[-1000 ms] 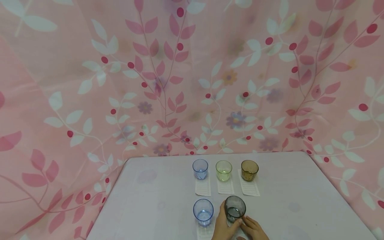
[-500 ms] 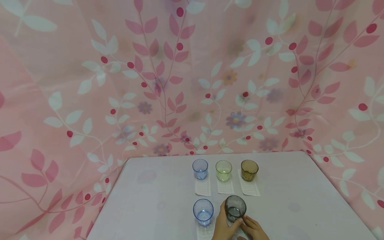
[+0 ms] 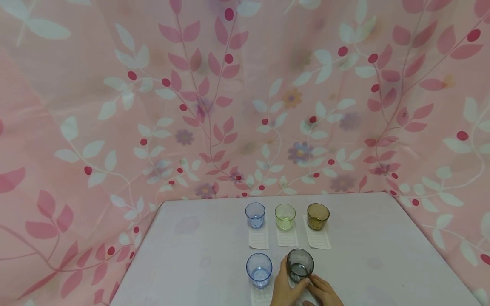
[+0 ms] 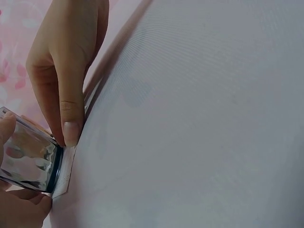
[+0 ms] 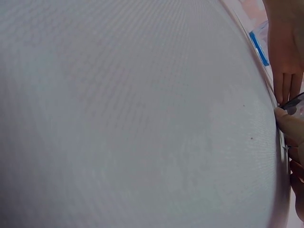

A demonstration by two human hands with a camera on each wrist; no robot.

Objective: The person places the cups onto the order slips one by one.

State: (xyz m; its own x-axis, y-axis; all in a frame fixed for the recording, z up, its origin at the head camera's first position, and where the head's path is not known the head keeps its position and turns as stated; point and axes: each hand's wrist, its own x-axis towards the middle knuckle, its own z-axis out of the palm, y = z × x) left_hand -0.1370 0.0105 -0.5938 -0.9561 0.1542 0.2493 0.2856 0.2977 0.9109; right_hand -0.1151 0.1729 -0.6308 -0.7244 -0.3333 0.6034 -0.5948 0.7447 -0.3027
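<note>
A grey tumbler stands near the front of the table, its rim facing up. My left hand grips it from the left, thumb across the near side. From the right, my right hand reaches in with fairly straight fingers, fingertips right at the tumbler's base. In the left wrist view a white paper slip lies beneath the base, and the right hand's fingertips touch its edge. Just left of the hands is a blue tumbler on a printed paper slip.
Farther back, a row holds another blue tumbler, a green tumbler and an amber tumbler. Each has a printed slip under it. A white cloth covers the table; a pink floral curtain hangs behind it.
</note>
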